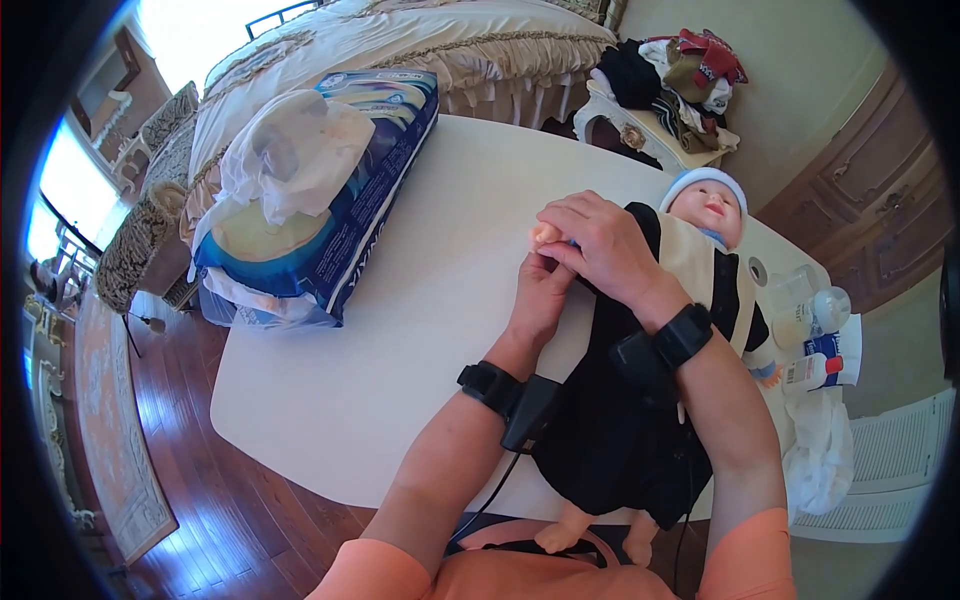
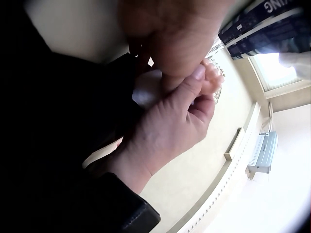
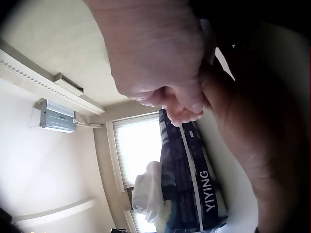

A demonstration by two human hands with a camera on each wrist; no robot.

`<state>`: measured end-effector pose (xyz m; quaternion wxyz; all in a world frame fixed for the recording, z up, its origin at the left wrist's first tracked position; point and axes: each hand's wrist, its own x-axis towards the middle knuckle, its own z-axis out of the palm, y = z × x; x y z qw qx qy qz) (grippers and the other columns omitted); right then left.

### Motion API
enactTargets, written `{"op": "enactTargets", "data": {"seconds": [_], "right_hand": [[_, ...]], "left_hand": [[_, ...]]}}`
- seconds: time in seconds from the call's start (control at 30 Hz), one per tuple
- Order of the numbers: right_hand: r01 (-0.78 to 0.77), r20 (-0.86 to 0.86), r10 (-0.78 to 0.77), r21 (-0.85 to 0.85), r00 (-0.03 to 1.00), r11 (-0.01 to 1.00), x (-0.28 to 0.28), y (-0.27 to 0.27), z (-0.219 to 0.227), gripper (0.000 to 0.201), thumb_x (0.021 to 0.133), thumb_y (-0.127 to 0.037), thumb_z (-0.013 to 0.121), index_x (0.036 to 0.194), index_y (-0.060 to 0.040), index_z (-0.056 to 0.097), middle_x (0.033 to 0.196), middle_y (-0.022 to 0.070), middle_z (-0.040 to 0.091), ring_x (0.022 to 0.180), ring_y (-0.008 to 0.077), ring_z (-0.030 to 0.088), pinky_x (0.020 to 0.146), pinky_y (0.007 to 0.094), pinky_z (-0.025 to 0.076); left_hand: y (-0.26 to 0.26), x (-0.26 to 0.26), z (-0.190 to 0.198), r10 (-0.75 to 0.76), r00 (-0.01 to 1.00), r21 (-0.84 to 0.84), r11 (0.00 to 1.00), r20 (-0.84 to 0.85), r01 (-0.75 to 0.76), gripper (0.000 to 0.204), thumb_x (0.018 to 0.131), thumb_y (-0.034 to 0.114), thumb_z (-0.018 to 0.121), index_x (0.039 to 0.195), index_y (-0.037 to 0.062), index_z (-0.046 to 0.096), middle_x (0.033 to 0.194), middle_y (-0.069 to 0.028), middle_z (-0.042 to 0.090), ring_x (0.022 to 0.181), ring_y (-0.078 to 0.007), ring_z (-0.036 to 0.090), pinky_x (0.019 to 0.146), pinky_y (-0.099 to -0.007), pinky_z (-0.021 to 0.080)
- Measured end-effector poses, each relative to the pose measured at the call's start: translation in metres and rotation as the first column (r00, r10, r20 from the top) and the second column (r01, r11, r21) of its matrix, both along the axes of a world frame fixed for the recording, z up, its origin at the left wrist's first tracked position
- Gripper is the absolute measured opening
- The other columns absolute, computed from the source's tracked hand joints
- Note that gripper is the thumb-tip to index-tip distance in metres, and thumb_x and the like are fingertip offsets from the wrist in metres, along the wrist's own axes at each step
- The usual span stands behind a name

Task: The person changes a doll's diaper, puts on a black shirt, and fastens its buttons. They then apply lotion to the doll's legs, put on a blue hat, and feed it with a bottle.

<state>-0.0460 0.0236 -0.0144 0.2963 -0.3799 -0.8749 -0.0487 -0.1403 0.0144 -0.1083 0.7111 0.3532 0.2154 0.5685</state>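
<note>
A baby doll (image 1: 705, 205) lies on its back on the white table, wearing a pale blue cap and a black garment (image 1: 610, 400) with cream bands. Its small hand (image 1: 545, 233) pokes out between my two hands. My right hand (image 1: 605, 245) curls over it from above, thumb and fingers pinching it. From below, my left hand (image 1: 540, 300) grips it close to the wrist, its fingertips partly hidden by the right hand. Small doll fingers (image 2: 212, 80) show past the thumb in the left wrist view. In the right wrist view the doll's fingers (image 3: 182, 115) hang below my hands.
A blue diaper package (image 1: 350, 210) with crumpled white material (image 1: 295, 150) on top stands at the table's left. Right of the doll are a baby bottle (image 1: 830, 308), a red-capped bottle (image 1: 805, 373) and a white plastic bag (image 1: 820, 450). Clothes (image 1: 680, 80) are piled on a side stand.
</note>
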Motion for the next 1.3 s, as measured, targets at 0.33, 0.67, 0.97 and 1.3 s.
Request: {"op": "enactTargets", "data": {"seconds": [0.33, 0.67, 0.97, 1.3], "right_hand": [[0.073, -0.016, -0.073, -0.011, 0.997, 0.997, -0.011, -0.005, 0.0, 0.015, 0.067, -0.02, 0.064, 0.071, -0.0068, 0.058, 0.066, 0.0035, 0.057, 0.066, 0.0215, 0.055, 0.061, 0.0304, 0.044], [0.063, 0.061, -0.053, -0.18, 0.997, 0.982, 0.003, -0.005, 0.007, 0.025, 0.064, -0.023, 0.067, 0.081, -0.0072, 0.059, 0.083, 0.0085, 0.058, 0.083, 0.0255, 0.054, 0.075, 0.035, 0.042], [-0.155, -0.358, -0.049, -0.518, 0.933, 0.841, 0.031, 0.0, 0.001, 0.033, 0.069, -0.024, 0.064, 0.095, -0.0038, 0.06, 0.093, 0.0115, 0.06, 0.087, 0.0252, 0.057, 0.078, 0.0295, 0.043], [0.134, -0.16, -0.146, -0.084, 0.976, 0.987, 0.02, -0.005, 0.003, 0.022, 0.068, -0.026, 0.065, 0.08, -0.0069, 0.063, 0.08, 0.0049, 0.062, 0.073, 0.0243, 0.056, 0.065, 0.031, 0.046]], "left_hand": [[-0.009, 0.001, 0.005, -0.145, 0.982, 0.055, 0.987, -0.118, 0.152, 0.039, 0.085, 0.016, 0.051, 0.119, 0.0018, 0.038, 0.116, -0.0067, 0.044, 0.108, -0.015, 0.041, 0.089, -0.028, 0.037], [-0.003, 0.001, -0.007, -0.158, 0.985, 0.078, 0.983, -0.07, 0.163, 0.033, 0.087, 0.022, 0.049, 0.114, 0.0049, 0.043, 0.11, -0.0059, 0.048, 0.101, -0.0157, 0.048, 0.085, -0.0294, 0.041], [-0.005, -0.007, 0.018, -0.173, 0.984, 0.034, 0.985, 0.046, 0.171, 0.043, 0.084, 0.019, 0.055, 0.121, 0.01, 0.036, 0.11, -0.0042, 0.049, 0.098, -0.0153, 0.049, 0.084, -0.0309, 0.04], [-0.007, -0.001, 0.014, -0.117, 0.987, 0.018, 0.993, -0.113, 0.12, 0.033, 0.082, 0.018, 0.06, 0.11, 0.0045, 0.051, 0.098, -0.0026, 0.054, 0.092, -0.0099, 0.048, 0.08, -0.0249, 0.039]]}}
